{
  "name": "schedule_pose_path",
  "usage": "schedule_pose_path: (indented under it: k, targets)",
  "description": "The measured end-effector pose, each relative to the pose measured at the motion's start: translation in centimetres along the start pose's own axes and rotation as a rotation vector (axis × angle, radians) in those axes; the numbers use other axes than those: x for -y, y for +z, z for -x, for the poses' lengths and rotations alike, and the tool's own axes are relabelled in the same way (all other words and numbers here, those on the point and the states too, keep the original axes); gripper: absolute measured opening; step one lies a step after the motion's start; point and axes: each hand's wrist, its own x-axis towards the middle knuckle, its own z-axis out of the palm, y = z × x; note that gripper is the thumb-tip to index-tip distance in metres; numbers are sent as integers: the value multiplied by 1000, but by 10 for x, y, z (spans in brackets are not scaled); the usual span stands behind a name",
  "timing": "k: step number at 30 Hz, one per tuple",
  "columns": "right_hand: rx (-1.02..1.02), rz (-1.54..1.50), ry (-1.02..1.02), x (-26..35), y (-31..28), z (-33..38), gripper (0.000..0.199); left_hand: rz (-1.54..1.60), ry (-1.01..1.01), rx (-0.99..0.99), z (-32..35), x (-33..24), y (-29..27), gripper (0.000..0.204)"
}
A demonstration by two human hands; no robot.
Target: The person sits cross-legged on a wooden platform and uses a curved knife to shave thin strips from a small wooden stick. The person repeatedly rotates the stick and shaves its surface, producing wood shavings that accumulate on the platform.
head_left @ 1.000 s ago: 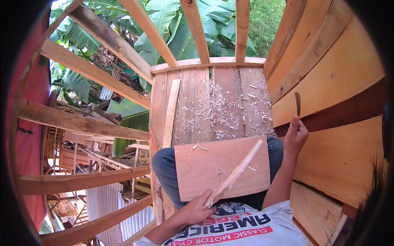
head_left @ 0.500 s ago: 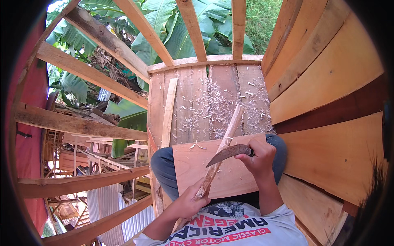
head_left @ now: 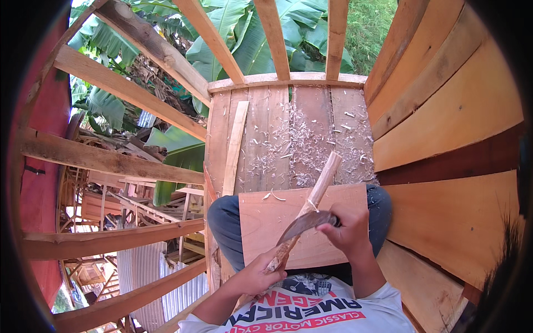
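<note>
My left hand point(head_left: 261, 274) is wrapped round the near end of a wooden stick point(head_left: 322, 186), which slants away to the upper right above my lap. The stick's far part is pale and peeled; its near part is rougher and spotted. In my right hand point(head_left: 348, 226) is a curved knife point(head_left: 300, 225) with a dark, stained blade, lying across the middle of the stick. A small curl of wood stands on the stick just beyond the blade. Under both, a flat wooden board point(head_left: 258, 213) rests across my legs, with a few shavings near its far edge.
Wood shavings point(head_left: 302, 136) litter the plank floor point(head_left: 219, 125) ahead. A narrow wooden strip point(head_left: 236, 147) lies on the floor at left. Slatted railings point(head_left: 127, 91) enclose the left and far sides, with banana leaves point(head_left: 222, 39) beyond. A plank wall point(head_left: 455, 205) rises close on my right.
The knife and my right hand have moved slightly down and nearer along the stick. The stick's far end has shifted a little right and nearer, and the whole view has shifted slightly.
</note>
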Motion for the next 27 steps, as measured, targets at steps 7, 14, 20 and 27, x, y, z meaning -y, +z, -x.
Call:
schedule_pose_path:
  k: [7, 14, 20, 27]
  targets:
    - [-205, 100, -98, -10, 3, -13, 66, 55, -105, 24, 4, -15, 9, 30]
    - [-358, -131, 350, -64, -51, -27, 62, 433, -276, -4, 24, 38, -8, 31]
    - [29, -344, 298, -12, 17, 1, 55, -492, 31, -438, 1, -31, -3, 38]
    - [108, -322, 280, -10, 7, 17, 55, -706, 35, -537, -4, -31, 1, 51]
